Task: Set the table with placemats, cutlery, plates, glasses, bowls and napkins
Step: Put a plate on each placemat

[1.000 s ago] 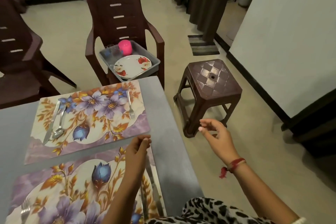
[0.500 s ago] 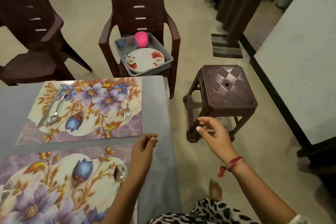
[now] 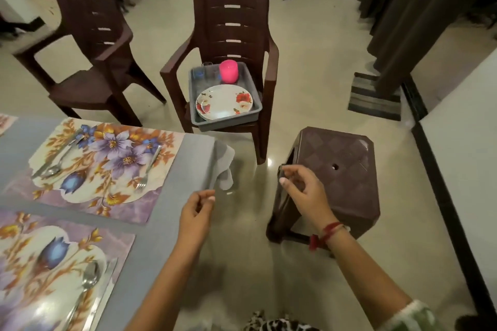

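Note:
Two floral placemats lie on the grey table (image 3: 185, 169). The far placemat (image 3: 102, 166) carries a knife and spoon (image 3: 53, 166) on its left and a fork (image 3: 149, 166) on its right. The near placemat (image 3: 51, 263) holds a spoon (image 3: 88, 282) and a knife. A grey tub (image 3: 255, 107) on the middle chair (image 3: 231, 24) contains flowered plates (image 3: 224, 102), a pink cup (image 3: 228, 70) and clear glasses (image 3: 207, 71). My left hand (image 3: 196, 212) hovers past the table's right edge, fingers loosely curled, empty. My right hand (image 3: 304, 193) is over the stool, empty, fingers apart.
A brown plastic stool (image 3: 341, 169) stands right of the table, below my right hand. A second brown chair (image 3: 94, 43) is at the far left. A white wall (image 3: 462, 156) runs along the right, with dark curtains (image 3: 403, 8) and a striped mat (image 3: 373, 99) beyond.
The view has shifted forward and right, toward the chair with the tub. Both hands have moved off the table edge, and my right hand now hovers over the stool.

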Tool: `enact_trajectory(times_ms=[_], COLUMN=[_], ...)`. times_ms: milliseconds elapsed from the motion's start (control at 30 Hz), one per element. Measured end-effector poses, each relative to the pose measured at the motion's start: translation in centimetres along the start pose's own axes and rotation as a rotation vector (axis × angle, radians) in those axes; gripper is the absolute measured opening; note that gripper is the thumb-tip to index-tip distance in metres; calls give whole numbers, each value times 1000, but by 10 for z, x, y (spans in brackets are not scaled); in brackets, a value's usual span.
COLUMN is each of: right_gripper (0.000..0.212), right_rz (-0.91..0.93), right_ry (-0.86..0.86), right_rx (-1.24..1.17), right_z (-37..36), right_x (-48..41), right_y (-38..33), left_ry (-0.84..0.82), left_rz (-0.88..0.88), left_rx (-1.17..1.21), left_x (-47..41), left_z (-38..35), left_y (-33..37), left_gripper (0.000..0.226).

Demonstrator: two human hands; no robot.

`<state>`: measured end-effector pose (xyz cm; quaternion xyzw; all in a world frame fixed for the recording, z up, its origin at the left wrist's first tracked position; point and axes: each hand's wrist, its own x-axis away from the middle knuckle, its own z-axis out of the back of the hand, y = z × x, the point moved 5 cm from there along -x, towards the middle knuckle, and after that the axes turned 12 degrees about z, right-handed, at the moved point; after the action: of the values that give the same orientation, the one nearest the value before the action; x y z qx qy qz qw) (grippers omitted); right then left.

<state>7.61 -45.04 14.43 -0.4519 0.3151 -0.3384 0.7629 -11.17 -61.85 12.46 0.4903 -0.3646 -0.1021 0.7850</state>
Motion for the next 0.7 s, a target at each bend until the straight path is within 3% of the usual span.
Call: enact_trajectory(times_ms=[467,700], right_gripper=[18,15], right_rz=[4,6], right_ry=[-11,-54], right_rx=[-65,-24], right_z=[-48,-79], right_x=[-190,-284], right_y=[15,5], left_ry=[166,136], left_rz=[-19,7], left_rx=[138,156], left_x=[-137,-217], left_z=[24,27], left_y=[78,127], left_gripper=[14,14])
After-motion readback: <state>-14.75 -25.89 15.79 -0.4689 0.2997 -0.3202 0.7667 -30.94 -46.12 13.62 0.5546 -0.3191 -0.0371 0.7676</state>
